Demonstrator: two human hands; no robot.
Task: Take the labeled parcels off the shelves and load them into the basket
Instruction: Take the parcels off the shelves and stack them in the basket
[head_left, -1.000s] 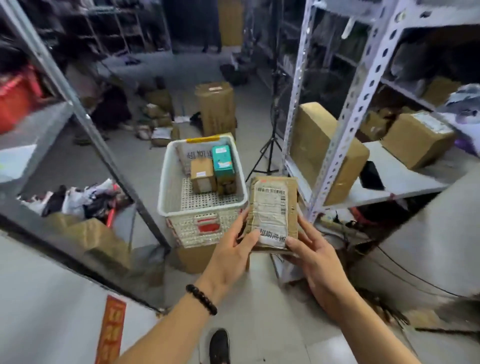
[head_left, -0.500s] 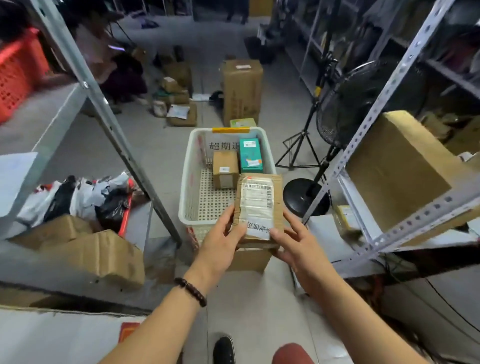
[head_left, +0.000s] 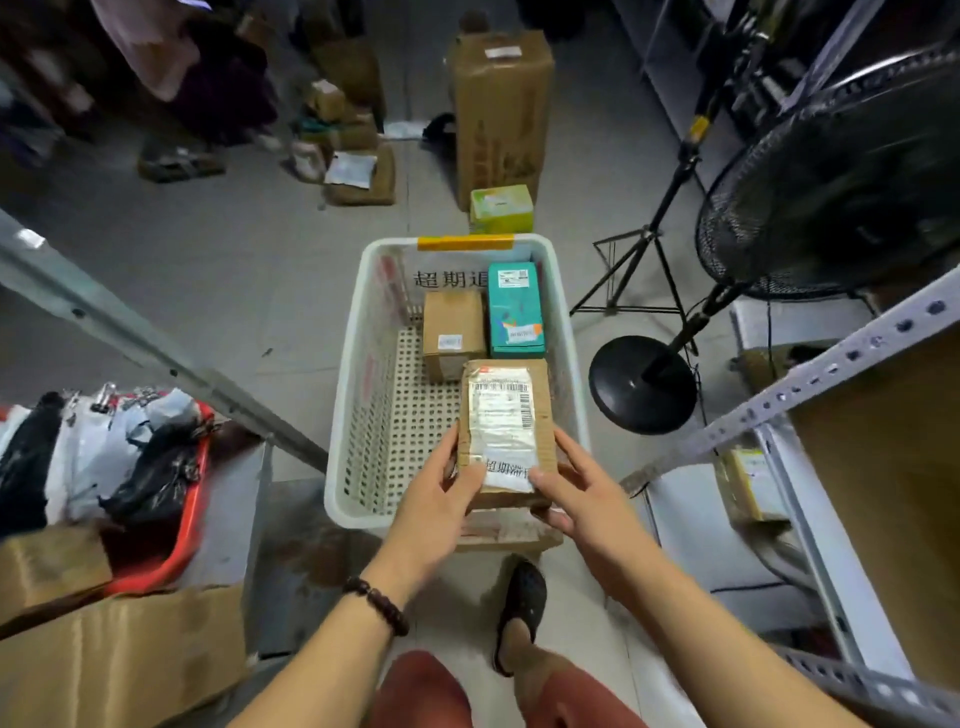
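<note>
Both the left hand (head_left: 447, 499) and right hand (head_left: 576, 499) grip the flat labeled parcel (head_left: 506, 431) at mid-frame above the basket (head_left: 358, 364); released unevenly, it could catch the near rim.

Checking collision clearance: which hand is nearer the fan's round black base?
Right. The right hand holds the right edge of the labeled parcel, the side toward the fan base; the left hand holds the left edge, farther away.

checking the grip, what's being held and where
The left hand and right hand hold the labeled parcel by its near end, one per side.
</note>
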